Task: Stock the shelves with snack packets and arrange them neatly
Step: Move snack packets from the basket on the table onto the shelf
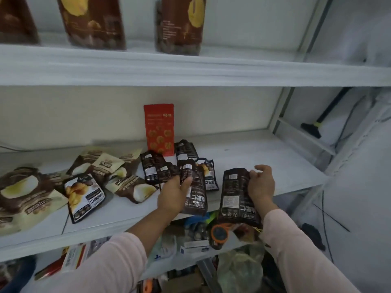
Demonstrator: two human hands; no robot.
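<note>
mid-restock on the middle shelf (pixel 254 151). gripping one dark snack packet (pixel 195 199) in the left hand (pixel 174 194), thumb across its face, with the packet flat on the shelf near the front edge. pinching a second dark packet (pixel 234 197) at its upper right edge with the right hand (pixel 261 185), with the lower end hanging past the shelf lip. hands apart, each clamped on its own packet. more dark packets (pixel 153 167) tumbled just behind, beige-and-brown packets (pixel 110 163) heaped to the left, one red packet (pixel 159 129) upright against the back wall. tall brown pouches (pixel 93 22) up on the upper shelf (pixel 190 68). probably light, soft film pouches: glossy so likely slippery, floppy, loose contents inside, maybe crushable. best taken by the sealed top edge or across both side seams, not squeezed at the belly. far from neat yet: loose pile, nothing lined up. next, probably: set both held packets in a row on the bare right stretch of shelf.
</note>
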